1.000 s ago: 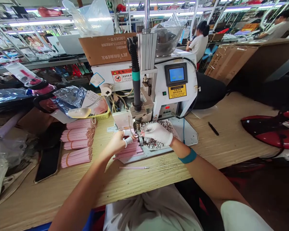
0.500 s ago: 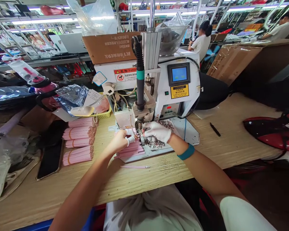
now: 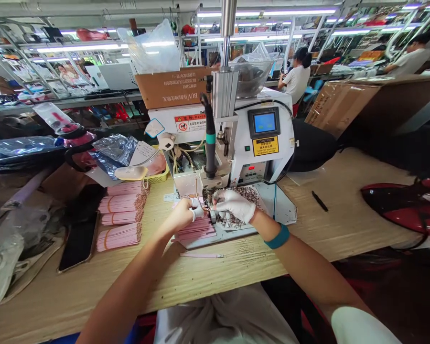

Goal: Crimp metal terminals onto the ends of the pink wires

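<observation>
A white soldering machine [image 3: 265,167] stands at the middle, its black and teal handpiece [image 3: 210,143] pointing down. Under the tip, my right hand [image 3: 234,205], in a white glove, has its fingers pinched; what they hold is too small to name. My left hand [image 3: 186,213], with white finger covers, is closed just left of the tip, beside loose pink strips [image 3: 197,228] on the machine's base. What it grips is hidden. Small metal parts [image 3: 251,195] lie heaped behind and beside my right hand. A single pink strip [image 3: 202,255] lies on the table in front.
Banded pink bundles [image 3: 120,236], a black phone [image 3: 79,239] and a yellow basket [image 3: 159,177] are on the left. A black pen [image 3: 319,201] and a red and black object [image 3: 397,200] lie right. A person [image 3: 296,79] sits beyond the machine.
The view has tilted up slightly, so everything appears lower. Both hands stay close to the tip, and the machine's upper handpiece cable has shifted down relative to the frame behind it.
</observation>
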`<action>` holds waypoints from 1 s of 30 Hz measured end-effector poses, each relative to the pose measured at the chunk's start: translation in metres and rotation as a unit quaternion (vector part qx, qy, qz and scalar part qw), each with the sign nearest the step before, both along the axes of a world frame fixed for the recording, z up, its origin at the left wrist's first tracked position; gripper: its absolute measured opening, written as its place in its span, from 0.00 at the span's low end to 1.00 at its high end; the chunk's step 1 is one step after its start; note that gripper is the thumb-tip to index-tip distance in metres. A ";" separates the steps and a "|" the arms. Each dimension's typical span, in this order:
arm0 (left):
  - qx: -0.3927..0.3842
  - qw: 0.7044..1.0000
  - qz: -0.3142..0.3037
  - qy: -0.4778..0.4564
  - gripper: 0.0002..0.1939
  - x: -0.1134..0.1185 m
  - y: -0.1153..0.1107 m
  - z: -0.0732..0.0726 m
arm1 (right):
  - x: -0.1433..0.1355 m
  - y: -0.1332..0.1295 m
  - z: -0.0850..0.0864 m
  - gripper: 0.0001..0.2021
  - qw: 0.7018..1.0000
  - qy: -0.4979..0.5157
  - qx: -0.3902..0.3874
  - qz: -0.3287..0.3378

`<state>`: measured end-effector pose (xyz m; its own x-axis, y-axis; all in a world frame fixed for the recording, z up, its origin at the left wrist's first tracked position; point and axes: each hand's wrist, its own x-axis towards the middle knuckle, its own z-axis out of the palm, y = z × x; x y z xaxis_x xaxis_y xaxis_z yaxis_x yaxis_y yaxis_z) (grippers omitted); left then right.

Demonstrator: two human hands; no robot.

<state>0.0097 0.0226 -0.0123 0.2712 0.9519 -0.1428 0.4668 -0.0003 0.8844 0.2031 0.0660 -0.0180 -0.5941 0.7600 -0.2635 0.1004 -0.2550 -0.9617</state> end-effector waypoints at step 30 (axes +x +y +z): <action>0.036 0.978 -0.062 0.194 0.10 0.000 -0.035 0.020 | 0.026 0.016 0.010 0.05 0.902 -0.229 0.358 -0.076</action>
<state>0.0094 -0.0125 0.0074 0.3249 0.9261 -0.1915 0.7591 -0.1346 0.6369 0.2295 0.0819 -0.0085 -0.4230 0.8958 0.1362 0.5451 0.3717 -0.7515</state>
